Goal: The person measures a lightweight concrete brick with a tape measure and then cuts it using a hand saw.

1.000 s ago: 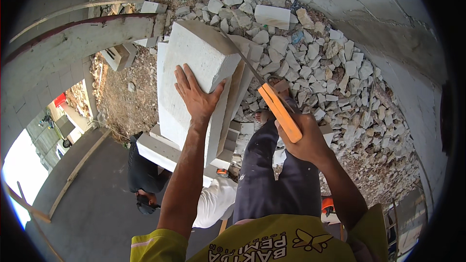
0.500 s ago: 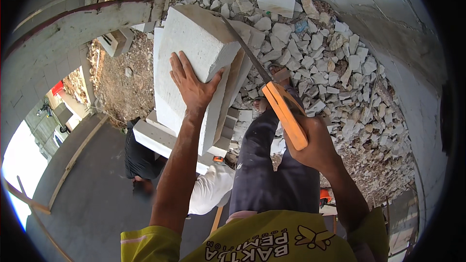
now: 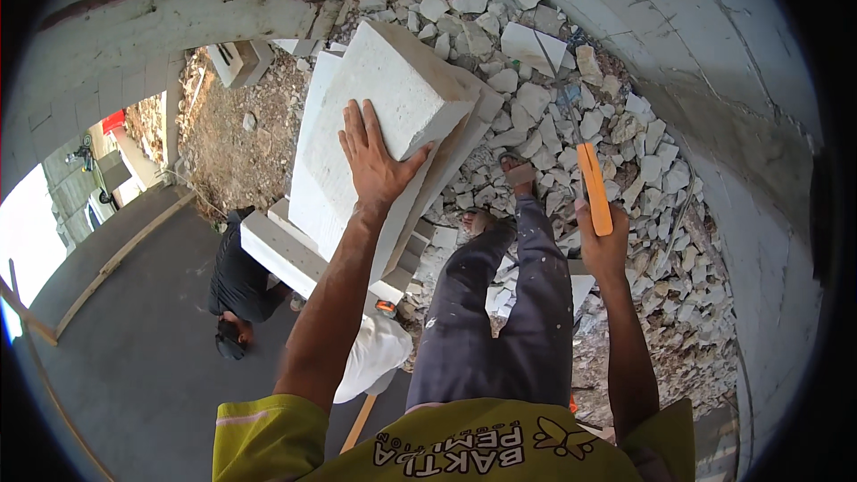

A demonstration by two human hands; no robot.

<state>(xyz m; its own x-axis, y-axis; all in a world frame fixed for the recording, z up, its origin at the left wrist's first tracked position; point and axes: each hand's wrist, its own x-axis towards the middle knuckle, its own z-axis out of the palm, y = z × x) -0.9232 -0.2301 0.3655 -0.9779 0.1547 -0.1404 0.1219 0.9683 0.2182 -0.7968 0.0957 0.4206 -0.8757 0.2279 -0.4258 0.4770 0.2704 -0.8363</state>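
My left hand (image 3: 378,163) lies flat with its fingers spread on the upper face of a large white block (image 3: 393,76). The block rests tilted on a stack of similar pieces, beside a brownish plank-like edge. Out to the right, my right hand (image 3: 604,245) is closed around the orange handle (image 3: 594,187) of a handsaw. Its thin dark blade (image 3: 569,107) points away from me over the rubble, apart from the block. Part of the saw's grip is hidden by my fingers.
Broken white rubble (image 3: 536,100) covers the ground ahead and right, around my feet. A grey wall (image 3: 687,62) curves along the right. Two people, one in a black shirt (image 3: 245,268) and one in a white shirt (image 3: 379,357), are at lower left near grey flooring (image 3: 170,321).
My right hand has carried the saw rightward, and its blade has come away from the block's end. My left hand stays on the block. The view has shifted slightly.
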